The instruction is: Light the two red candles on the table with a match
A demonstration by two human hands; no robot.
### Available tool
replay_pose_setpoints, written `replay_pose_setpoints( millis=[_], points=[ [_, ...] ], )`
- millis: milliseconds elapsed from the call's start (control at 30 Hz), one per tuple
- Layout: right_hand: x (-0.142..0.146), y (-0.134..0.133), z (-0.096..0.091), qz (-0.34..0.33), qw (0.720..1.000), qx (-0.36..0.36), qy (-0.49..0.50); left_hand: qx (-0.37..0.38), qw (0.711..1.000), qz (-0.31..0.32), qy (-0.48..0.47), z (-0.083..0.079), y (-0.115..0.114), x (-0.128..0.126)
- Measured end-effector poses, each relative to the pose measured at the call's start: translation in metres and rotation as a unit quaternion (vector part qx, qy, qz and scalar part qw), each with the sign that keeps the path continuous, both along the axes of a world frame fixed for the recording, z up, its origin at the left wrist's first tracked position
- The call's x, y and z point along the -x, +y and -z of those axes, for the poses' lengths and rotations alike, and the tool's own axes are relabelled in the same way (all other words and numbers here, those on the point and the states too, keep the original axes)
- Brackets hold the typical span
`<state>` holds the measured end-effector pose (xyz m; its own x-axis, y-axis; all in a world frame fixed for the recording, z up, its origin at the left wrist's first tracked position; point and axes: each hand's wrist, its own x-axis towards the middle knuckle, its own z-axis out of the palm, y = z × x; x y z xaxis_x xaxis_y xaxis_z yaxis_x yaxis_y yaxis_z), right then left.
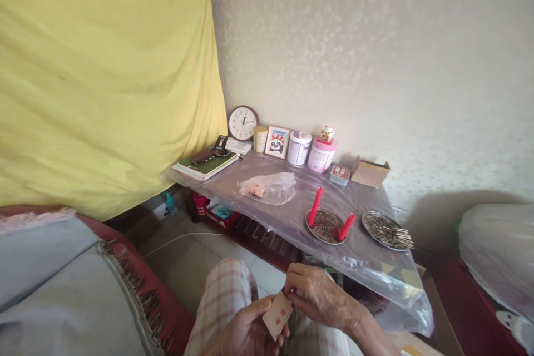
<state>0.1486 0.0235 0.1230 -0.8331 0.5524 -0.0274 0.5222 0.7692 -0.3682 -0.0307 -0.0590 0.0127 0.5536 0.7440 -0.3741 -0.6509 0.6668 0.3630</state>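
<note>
Low in the view, my left hand [246,331] is closed around a small tan card or packet [277,315] with red marks. My right hand [319,295] pinches the packet's upper edge with its fingertips. Both hands hover over my lap in checked trousers [227,295], just in front of a low table [367,258] covered in clear plastic. On the table, nearest my hands, a round metal plate [324,226] of dark small pieces has two red sticks [315,207] leaning on it.
A second metal plate [386,230] holds several thin sticks. A plastic bag [269,188], books [206,165], a clock [242,123], a framed picture [277,142], tubs [298,148] and boxes [370,171] line the table by the wall. A yellow curtain [104,78] hangs left; a sofa arm [62,283] lies left.
</note>
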Motion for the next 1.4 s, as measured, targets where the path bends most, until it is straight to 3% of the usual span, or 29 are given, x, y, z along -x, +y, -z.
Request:
replay_pose_setpoints(
  millis=[333, 633, 1067, 1400],
  points=[
    [-0.002, 0.000, 0.007, -0.013, 1.000, -0.015, -0.003, 0.001, 1.000, 0.008, -0.011, -0.009, -0.002, 0.003],
    [0.002, -0.002, -0.002, -0.001, 0.999, 0.012, -0.044, -0.023, 1.000, -0.007, 0.010, 0.003, 0.000, -0.001],
    [0.001, 0.000, 0.005, -0.017, 0.999, 0.004, -0.052, -0.061, 0.998, 0.002, 0.016, 0.009, 0.000, -0.001],
    [0.001, 0.000, 0.009, -0.022, 0.998, -0.013, -0.056, -0.052, 0.998, -0.011, 0.036, -0.004, -0.003, -0.002]
  ],
)
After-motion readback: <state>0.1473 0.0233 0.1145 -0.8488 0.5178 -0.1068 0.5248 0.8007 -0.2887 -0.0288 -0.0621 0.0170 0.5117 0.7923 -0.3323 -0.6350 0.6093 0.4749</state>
